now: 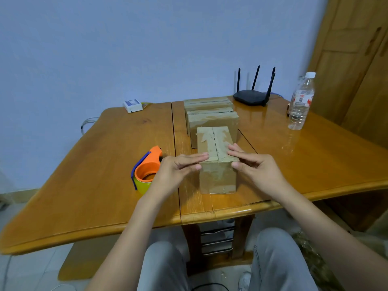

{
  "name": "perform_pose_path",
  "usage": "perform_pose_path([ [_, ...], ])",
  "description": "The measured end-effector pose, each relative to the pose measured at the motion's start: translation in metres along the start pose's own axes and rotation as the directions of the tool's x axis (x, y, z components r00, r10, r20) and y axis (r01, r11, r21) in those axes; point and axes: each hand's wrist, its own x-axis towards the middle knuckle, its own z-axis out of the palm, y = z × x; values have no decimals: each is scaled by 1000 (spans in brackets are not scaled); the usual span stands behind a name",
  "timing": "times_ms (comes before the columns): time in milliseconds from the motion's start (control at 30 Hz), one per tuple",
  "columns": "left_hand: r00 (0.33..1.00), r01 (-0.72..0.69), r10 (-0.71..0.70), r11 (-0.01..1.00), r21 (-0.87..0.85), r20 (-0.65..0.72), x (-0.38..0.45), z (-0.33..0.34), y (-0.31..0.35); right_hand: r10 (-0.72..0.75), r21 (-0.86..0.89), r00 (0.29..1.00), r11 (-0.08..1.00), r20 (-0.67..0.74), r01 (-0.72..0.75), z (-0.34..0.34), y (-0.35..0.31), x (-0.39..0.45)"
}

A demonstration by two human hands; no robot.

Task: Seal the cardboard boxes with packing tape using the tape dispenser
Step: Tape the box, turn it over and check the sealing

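Nearest box (216,158) sat at table (105,164) front edge, flaps untaped. Left hand (180,166) and right hand (252,164) pressed its top, fingers straight and together. Tape dispenser (147,171) lay just left, untouched

Orange tape dispenser with blue blade guard (147,166), yellow tape roll (142,184); brown cardboard boxes (217,158); black router (251,97); glossy honey-brown wooden surface (94,164).

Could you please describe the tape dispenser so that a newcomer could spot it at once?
On the wooden table, look left of the nearest box, beside the left hand. The tape dispenser is the only orange thing there.
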Motion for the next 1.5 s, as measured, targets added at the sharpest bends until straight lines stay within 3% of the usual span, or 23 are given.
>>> perform_pose_path([
  [133,996,85,-82,973,-215,25,1,0,-4,5,61,1000,998,-7,-4,-4,4,3],
  [300,993,82,-114,870,-486,-37,-3,14,-15,2,125,1000,992,-31,2,0,6,0],
  [467,965,93,-255,553,-828,-62,-4,43,-19,6,135,999,991,-53,1,3,8,-1],
  [567,942,59,-324,416,-907,-87,-3,56,-18,42,236,993,972,-113,-14,13,13,-5],
  [933,898,14,-413,374,-927,-153,-2,72,-8,181,501,949,865,-260,-28,36,17,-5],
  [1200,823,54,-540,384,-922,-176,0,73,2,182,374,886,927,-427,-10,48,18,-8],
  [1333,795,50,-582,344,-938,-171,0,63,3,264,466,856,884,-444,-32,52,17,-10],
  [1500,820,163,-540,539,-826,-191,-8,59,10,325,420,853,897,-409,-140,56,20,-14],
])
